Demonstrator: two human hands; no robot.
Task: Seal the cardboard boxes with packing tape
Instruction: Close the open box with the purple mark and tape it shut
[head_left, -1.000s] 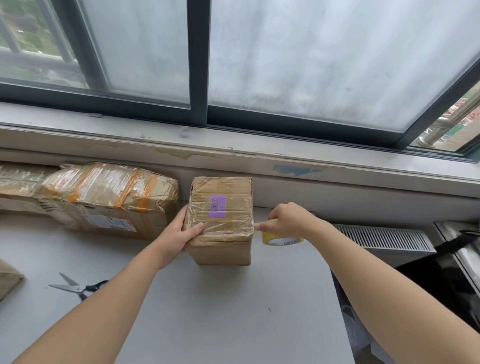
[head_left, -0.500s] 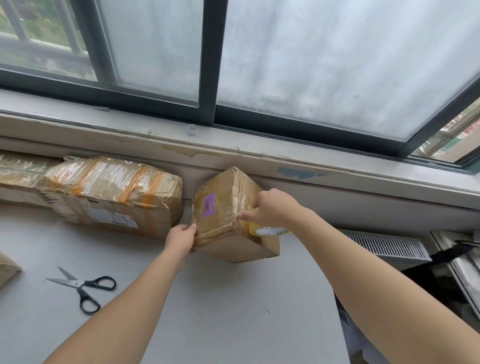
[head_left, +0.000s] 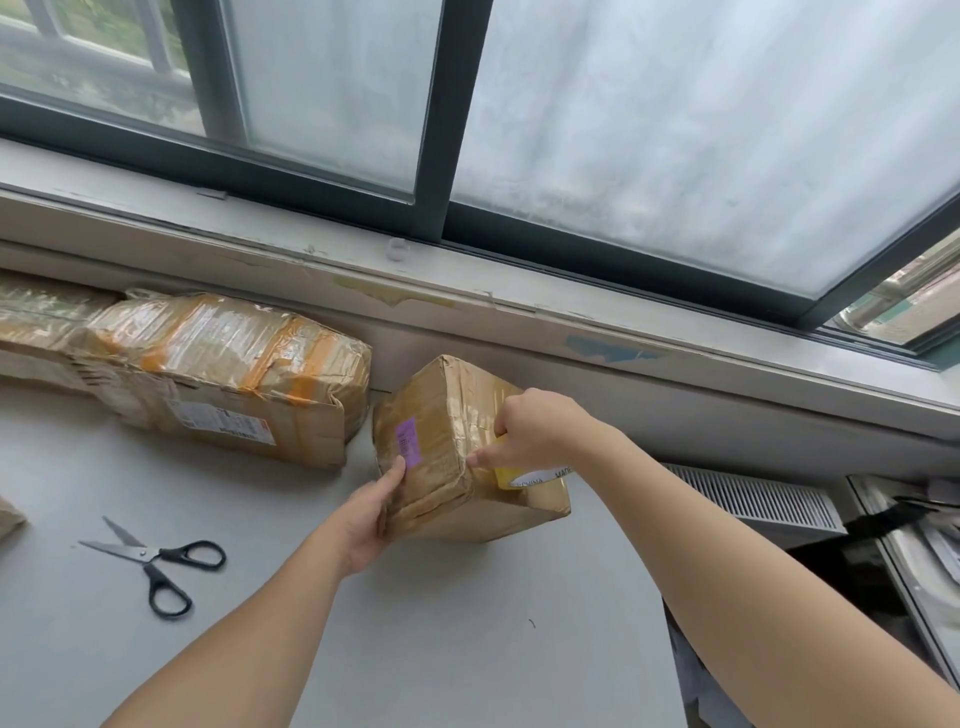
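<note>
A small cardboard box (head_left: 441, 415) wrapped in clear tape, with a purple label, stands turned at an angle on the grey table (head_left: 415, 649). My left hand (head_left: 371, 512) grips its near left corner, thumb lying on the labelled face. My right hand (head_left: 535, 431) lies across the box's right face and holds a yellow-and-white tape roll (head_left: 530, 475) against it, forefinger stretched along the near edge. Most of the roll is hidden under the hand.
A bigger taped box (head_left: 223, 374) with orange stripes lies to the left against the wall, another parcel (head_left: 36, 317) behind it. Black-handled scissors (head_left: 156, 561) lie open at front left. A window sill runs behind; a vent grille (head_left: 748, 499) and clutter lie right of the table edge.
The box has been turned further, its labelled face now to the left. My left hand shifted to the near corner; my right hand brought the tape roll over the right face.
</note>
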